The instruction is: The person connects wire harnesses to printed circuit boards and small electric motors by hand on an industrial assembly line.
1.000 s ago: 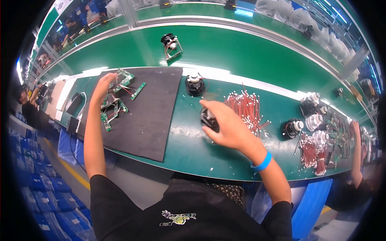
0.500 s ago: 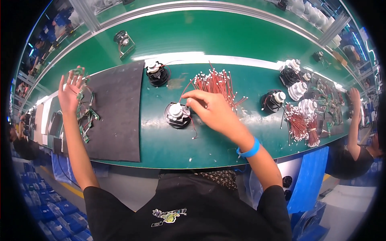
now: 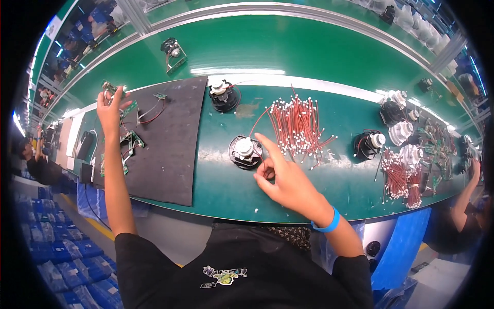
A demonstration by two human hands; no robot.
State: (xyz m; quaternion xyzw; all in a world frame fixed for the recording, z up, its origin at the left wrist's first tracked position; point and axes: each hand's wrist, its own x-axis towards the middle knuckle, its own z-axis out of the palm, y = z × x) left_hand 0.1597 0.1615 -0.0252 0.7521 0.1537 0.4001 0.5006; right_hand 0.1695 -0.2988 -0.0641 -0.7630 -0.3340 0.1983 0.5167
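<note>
At the far left, my left hand [image 3: 109,110] is raised with its fingers closed on a small green circuit board [image 3: 108,87]. Below it, more green circuit boards [image 3: 131,140] lie along the left part of a black mat [image 3: 172,139], and a small board with grey and red wires [image 3: 160,96] rests further right on the mat. My right hand [image 3: 293,183] is beside a black and white motor unit [image 3: 246,150] in the middle of the bench. Its thumb and a curled finger pinch a thin dark red wire [image 3: 264,169] from this unit, while the index finger points toward the white top.
Behind the right hand spreads a pile of red wires with white connectors [image 3: 298,126]. Another motor unit [image 3: 223,96] stands by the mat's far corner, one more [image 3: 368,144] to the right. White motor parts [image 3: 400,133] and wire bundles [image 3: 395,177] crowd the right end, near another person's arm [image 3: 465,193].
My left fingers have closed from spread, around a circuit board. My right hand has dropped from above the motor unit to its near right side. A wired board now shows on the mat.
</note>
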